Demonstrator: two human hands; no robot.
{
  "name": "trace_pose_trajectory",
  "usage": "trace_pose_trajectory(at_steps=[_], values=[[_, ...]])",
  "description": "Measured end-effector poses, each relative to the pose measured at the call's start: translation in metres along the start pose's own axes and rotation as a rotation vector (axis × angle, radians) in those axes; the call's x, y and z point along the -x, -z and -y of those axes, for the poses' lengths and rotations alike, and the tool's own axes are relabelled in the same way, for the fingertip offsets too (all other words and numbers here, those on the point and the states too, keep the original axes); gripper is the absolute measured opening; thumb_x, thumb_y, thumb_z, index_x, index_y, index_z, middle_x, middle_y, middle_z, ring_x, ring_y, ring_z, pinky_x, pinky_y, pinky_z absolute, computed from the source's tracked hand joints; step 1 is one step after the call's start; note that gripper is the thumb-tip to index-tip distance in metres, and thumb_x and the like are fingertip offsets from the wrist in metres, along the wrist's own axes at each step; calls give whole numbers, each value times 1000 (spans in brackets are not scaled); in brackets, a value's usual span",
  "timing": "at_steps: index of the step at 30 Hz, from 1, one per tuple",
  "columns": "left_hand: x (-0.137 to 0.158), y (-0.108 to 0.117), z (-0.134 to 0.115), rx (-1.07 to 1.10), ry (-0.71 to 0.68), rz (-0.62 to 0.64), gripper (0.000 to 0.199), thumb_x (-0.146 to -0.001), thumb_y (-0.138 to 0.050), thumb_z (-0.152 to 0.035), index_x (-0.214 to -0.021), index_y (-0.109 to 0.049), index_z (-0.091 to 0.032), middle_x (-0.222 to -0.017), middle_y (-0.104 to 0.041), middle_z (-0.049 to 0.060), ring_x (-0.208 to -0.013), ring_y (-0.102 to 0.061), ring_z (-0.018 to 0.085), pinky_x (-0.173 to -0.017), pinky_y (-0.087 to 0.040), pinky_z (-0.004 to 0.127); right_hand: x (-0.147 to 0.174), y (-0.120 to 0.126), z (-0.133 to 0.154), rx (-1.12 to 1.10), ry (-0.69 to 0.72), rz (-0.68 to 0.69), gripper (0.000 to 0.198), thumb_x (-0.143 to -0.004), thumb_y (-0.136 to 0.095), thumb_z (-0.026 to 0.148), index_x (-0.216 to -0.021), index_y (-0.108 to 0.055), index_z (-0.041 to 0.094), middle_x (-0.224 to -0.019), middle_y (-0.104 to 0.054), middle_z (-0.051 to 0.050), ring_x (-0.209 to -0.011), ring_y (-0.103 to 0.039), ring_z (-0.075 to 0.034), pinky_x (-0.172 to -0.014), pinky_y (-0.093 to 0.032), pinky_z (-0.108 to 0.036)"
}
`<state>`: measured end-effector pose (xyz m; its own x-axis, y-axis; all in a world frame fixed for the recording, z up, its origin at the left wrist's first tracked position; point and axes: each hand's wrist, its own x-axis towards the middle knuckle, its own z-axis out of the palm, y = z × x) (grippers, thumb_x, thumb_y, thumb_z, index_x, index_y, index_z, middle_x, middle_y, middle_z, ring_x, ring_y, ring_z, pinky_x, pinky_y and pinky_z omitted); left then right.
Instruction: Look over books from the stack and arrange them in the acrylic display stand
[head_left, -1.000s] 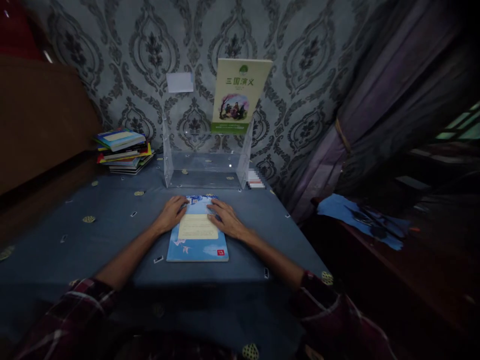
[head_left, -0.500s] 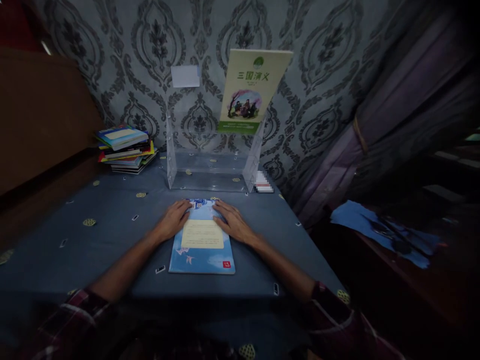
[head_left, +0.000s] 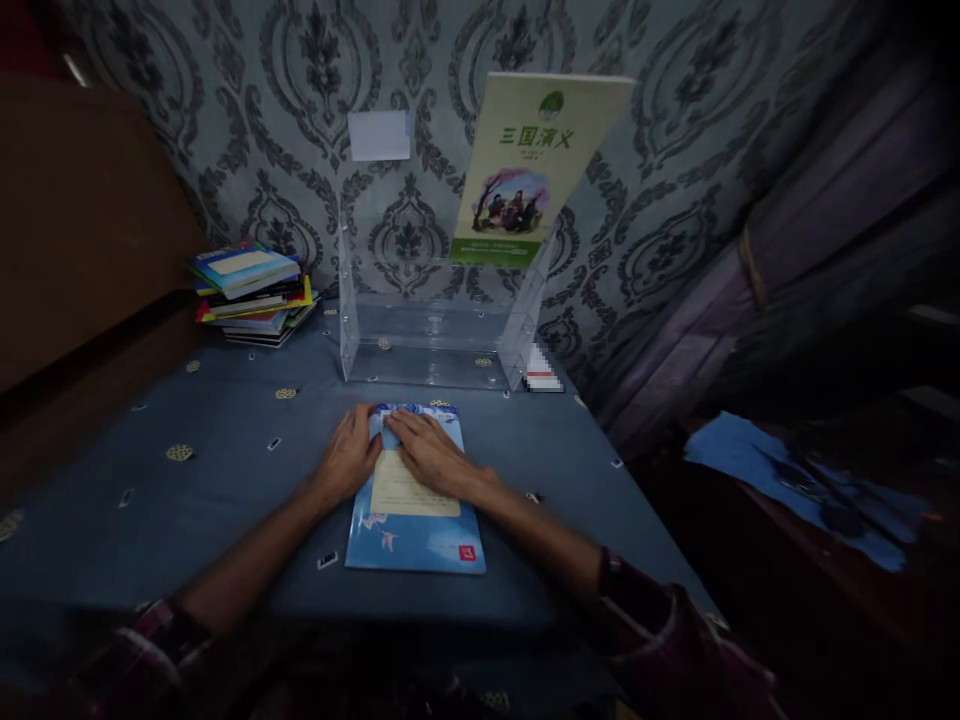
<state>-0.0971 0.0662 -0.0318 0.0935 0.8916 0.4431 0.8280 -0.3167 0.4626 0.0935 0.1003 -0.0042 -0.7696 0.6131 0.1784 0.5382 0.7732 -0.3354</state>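
A blue book [head_left: 416, 540] with a cream text panel lies flat on the cloth-covered table in front of me. My left hand [head_left: 351, 452] rests along its upper left edge, fingers stretched forward and thumb by the cover. Across the upper part of the cover lies my right hand [head_left: 431, 450], fingers extended toward the top left corner and touching the book. It hides part of the cream panel. Just beyond the book stands a clear plastic rack [head_left: 431, 370]. A cream and green book [head_left: 536, 170] is propped upright at the rack's top right.
Several stacked books [head_left: 251, 290] sit at the back left by a brown panel [head_left: 82, 220]. A white card [head_left: 380, 136] is at the rack's top left. Right of the rack lies a small white item [head_left: 541, 372], blurred out. A blue cloth [head_left: 739, 450] with dark objects lies at far right.
My right hand has slid left across the cover, from the book's right side to near my left hand. My left hand stays at the left edge. The view has shifted slightly.
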Motion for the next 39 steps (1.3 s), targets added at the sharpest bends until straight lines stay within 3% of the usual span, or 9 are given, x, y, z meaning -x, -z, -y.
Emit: trace_pose_trajectory(at_steps=[6,17,26,36,39], values=[[2,-5,4,95,25,-33,49,-86,-50,-14,-134,-39,-16,-128,-57,16,-124,-57,28,-106,-48,47,-33,-16,-2,8,18,55,56,-99,-37,17,-154,-34,8,-158,-37,-19,-152,-26,-26,-124,-22,-52],[2,-2,2,-58,8,8,45,-91,-48,-16,-135,-39,-17,-128,-58,16,-119,-59,30,-101,-50,48,-28,-17,-4,1,13,-1,53,-104,-34,28,-153,-38,8,-156,-40,-18,-150,-32,-26,-124,-26,-50],[2,1,-3,-162,7,52,40,-95,-42,-21,-135,-41,-15,-125,-59,16,-116,-58,32,-99,-48,50,2,-13,-25,-35,-15,-50,55,-103,-42,37,-152,-40,11,-157,-39,-17,-150,-30,-26,-124,-27,-50],[1,4,-4,-220,-8,98,37,-95,-41,-21,-131,-48,-16,-124,-60,15,-113,-57,31,-97,-47,47,46,2,-49,-61,-134,-117,51,-102,-42,34,-148,-47,11,-154,-44,-17,-148,-35,-26,-123,-27,-51],[-5,9,-8,-286,-51,126,34,-94,-41,-18,-125,-53,-15,-124,-61,16,-121,-52,33,-100,-45,49,52,4,-58,-146,-157,-169,47,-100,-42,30,-144,-51,14,-152,-48,-15,-147,-38,-27,-121,-28,-54]])
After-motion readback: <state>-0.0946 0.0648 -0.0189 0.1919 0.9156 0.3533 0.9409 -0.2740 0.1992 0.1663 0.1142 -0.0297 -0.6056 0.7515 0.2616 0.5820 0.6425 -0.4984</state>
